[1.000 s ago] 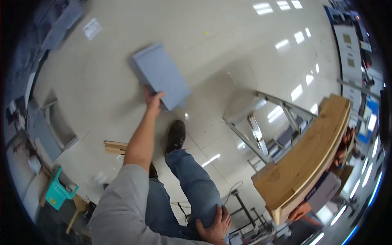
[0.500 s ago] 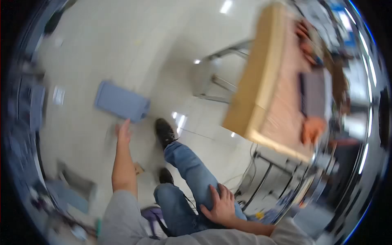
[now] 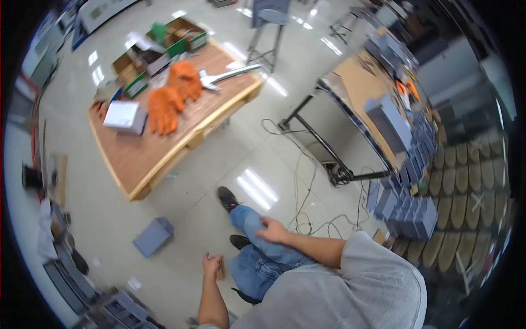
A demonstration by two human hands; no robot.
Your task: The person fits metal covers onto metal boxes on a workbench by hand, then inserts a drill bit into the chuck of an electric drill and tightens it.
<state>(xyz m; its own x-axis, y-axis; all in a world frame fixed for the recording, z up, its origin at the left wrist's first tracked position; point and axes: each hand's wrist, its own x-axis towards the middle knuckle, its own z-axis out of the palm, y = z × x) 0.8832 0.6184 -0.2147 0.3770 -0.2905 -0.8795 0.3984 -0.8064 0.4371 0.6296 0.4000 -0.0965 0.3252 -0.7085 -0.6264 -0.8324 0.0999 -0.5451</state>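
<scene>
My left hand (image 3: 212,264) hangs low over the floor in front of my bent knees, its fingers apart, holding nothing I can see. A small brown piece (image 3: 221,270) shows just beside it, partly behind the fingers; whether they touch I cannot tell. On the floor ahead and to the left lies a grey-blue plastic bin (image 3: 152,238), apart from my hand. My right hand (image 3: 270,229) rests near my knee on my jeans (image 3: 253,220), fingers loosely spread.
A wooden-edged table (image 3: 129,171) bears orange gloves (image 3: 164,109), a white box (image 3: 125,116), green boxes (image 3: 134,82) and a metal tool (image 3: 227,75). Cables (image 3: 298,203) trail on the floor below another table (image 3: 350,90). Grey bins (image 3: 413,216) are stacked at the right.
My view has swung to the right, bringing the second table and stacked bins into sight. My left hand has drawn back from the grey-blue bin. My right hand stays at my leg.
</scene>
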